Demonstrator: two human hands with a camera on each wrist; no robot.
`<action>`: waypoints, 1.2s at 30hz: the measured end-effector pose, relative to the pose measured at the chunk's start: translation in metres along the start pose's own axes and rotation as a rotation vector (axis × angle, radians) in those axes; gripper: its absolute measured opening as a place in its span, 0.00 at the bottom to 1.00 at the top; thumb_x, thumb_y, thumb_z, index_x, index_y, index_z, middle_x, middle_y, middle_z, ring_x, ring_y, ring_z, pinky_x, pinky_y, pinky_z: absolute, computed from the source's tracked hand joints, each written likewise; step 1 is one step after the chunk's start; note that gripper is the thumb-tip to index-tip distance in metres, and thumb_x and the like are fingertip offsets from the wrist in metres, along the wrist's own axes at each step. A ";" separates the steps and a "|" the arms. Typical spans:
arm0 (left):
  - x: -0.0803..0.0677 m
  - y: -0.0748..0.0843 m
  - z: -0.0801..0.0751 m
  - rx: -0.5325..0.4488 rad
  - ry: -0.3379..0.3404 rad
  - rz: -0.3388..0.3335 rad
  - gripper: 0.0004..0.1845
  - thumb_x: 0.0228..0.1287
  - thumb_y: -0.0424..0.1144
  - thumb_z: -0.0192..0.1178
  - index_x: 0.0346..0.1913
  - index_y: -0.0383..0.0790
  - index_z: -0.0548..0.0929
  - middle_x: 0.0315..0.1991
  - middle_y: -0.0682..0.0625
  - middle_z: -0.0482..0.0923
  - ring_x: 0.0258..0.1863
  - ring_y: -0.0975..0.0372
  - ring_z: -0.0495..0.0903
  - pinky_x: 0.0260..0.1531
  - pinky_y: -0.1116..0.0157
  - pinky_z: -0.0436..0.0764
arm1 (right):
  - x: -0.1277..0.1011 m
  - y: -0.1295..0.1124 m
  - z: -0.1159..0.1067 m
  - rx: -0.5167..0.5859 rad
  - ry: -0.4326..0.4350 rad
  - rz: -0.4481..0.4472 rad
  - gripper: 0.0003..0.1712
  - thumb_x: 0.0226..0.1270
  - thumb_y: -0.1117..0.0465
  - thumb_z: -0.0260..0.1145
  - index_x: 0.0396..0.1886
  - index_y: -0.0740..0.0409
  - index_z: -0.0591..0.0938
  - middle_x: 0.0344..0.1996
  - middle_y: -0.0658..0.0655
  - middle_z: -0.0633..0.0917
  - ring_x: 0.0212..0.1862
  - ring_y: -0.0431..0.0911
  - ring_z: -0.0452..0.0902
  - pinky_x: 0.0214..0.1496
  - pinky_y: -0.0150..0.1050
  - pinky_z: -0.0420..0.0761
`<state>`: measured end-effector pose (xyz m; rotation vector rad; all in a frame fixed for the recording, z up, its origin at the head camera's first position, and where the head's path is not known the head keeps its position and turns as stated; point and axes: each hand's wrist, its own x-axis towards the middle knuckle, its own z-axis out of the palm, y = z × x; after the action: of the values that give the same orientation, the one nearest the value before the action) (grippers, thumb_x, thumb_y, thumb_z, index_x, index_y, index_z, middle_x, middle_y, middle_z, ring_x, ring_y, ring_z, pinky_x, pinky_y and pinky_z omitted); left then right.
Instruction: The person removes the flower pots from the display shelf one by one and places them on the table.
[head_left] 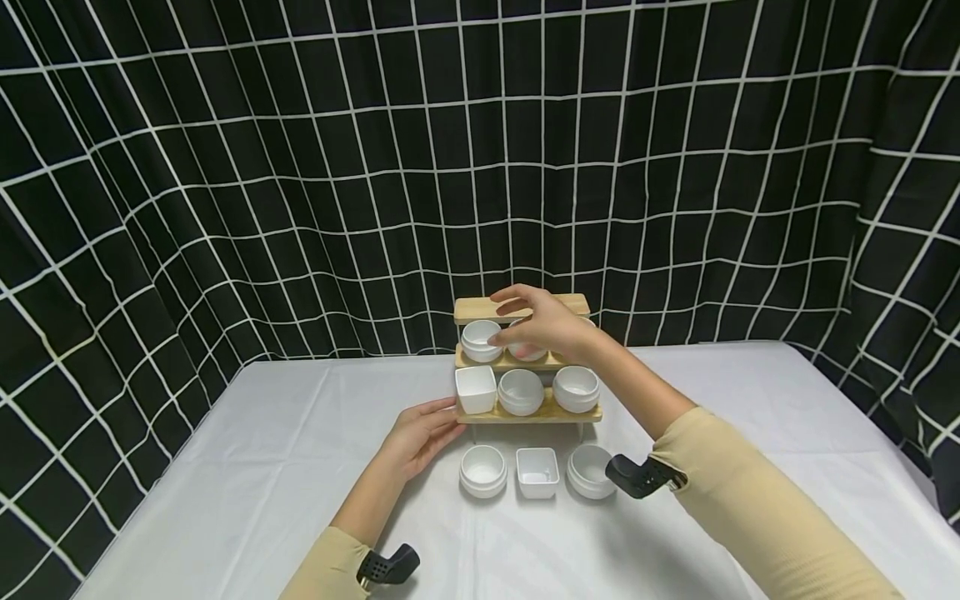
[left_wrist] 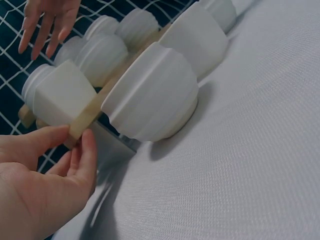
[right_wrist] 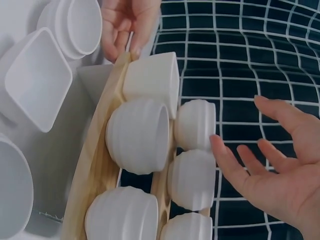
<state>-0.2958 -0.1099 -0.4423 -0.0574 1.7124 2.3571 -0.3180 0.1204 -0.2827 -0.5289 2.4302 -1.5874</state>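
A three-tier wooden rack [head_left: 525, 414] stands mid-table. Its top shelf is bare. The lower shelf carries a square white bowl [head_left: 476, 389] and two round ones [head_left: 521, 392]. My left hand [head_left: 423, 433] pinches the lower shelf's left end, thumb above and fingers below; the left wrist view shows the wooden end [left_wrist: 80, 125] between them. My right hand [head_left: 536, 321] hovers with fingers spread before the middle shelf, partly hiding the round bowls [head_left: 481, 340] there. In the right wrist view its fingertips [right_wrist: 216, 145] are close beside a middle-shelf bowl [right_wrist: 192, 179], and I cannot tell whether they touch.
Three more white bowls sit on the white tablecloth in front of the rack: a round one [head_left: 483, 471], a square one [head_left: 537, 472] and another round one [head_left: 590, 472]. A black curtain with a white grid [head_left: 300, 167] hangs behind and at both sides.
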 end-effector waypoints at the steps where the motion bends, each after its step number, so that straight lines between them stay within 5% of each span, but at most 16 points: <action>1: 0.000 0.000 0.000 0.000 0.000 -0.001 0.23 0.76 0.21 0.55 0.70 0.17 0.70 0.66 0.23 0.74 0.53 0.55 0.86 0.62 0.62 0.88 | 0.001 0.000 0.001 0.002 0.000 0.004 0.42 0.67 0.70 0.72 0.78 0.65 0.66 0.74 0.71 0.69 0.68 0.65 0.74 0.58 0.52 0.92; 12: 0.000 0.000 0.000 0.007 -0.005 0.002 0.23 0.76 0.22 0.55 0.70 0.17 0.70 0.66 0.23 0.74 0.54 0.54 0.85 0.62 0.62 0.88 | 0.008 -0.003 0.014 -0.032 0.008 0.015 0.44 0.69 0.69 0.72 0.80 0.63 0.63 0.80 0.70 0.61 0.74 0.67 0.68 0.63 0.58 0.89; 20: 0.000 0.001 0.000 0.013 -0.008 0.006 0.23 0.76 0.22 0.54 0.70 0.16 0.69 0.65 0.24 0.75 0.51 0.57 0.86 0.60 0.64 0.89 | 0.014 -0.002 0.023 -0.071 0.035 0.007 0.45 0.66 0.70 0.74 0.80 0.64 0.64 0.79 0.71 0.62 0.76 0.67 0.66 0.58 0.55 0.92; 24: -0.001 0.001 0.000 0.013 -0.015 0.013 0.24 0.76 0.22 0.54 0.71 0.16 0.69 0.65 0.24 0.76 0.50 0.58 0.86 0.60 0.64 0.89 | 0.015 -0.001 0.029 -0.119 0.050 -0.019 0.44 0.65 0.70 0.75 0.78 0.66 0.66 0.78 0.72 0.63 0.69 0.64 0.73 0.50 0.49 0.92; 31: -0.001 0.000 0.001 0.002 -0.019 0.019 0.24 0.76 0.22 0.54 0.71 0.15 0.68 0.64 0.25 0.76 0.49 0.58 0.86 0.60 0.64 0.89 | 0.013 0.000 0.032 -0.197 0.089 -0.027 0.43 0.63 0.69 0.77 0.76 0.65 0.69 0.77 0.71 0.68 0.44 0.52 0.80 0.35 0.30 0.85; 36: -0.002 0.001 0.000 0.004 -0.021 0.015 0.24 0.76 0.22 0.54 0.71 0.16 0.68 0.64 0.24 0.76 0.49 0.59 0.86 0.59 0.65 0.89 | 0.016 0.001 0.035 -0.285 0.132 -0.017 0.41 0.62 0.67 0.77 0.75 0.64 0.72 0.75 0.70 0.71 0.60 0.59 0.79 0.47 0.36 0.89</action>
<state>-0.2941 -0.1101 -0.4414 -0.0191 1.7135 2.3563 -0.3211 0.0847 -0.2976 -0.5046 2.7795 -1.3270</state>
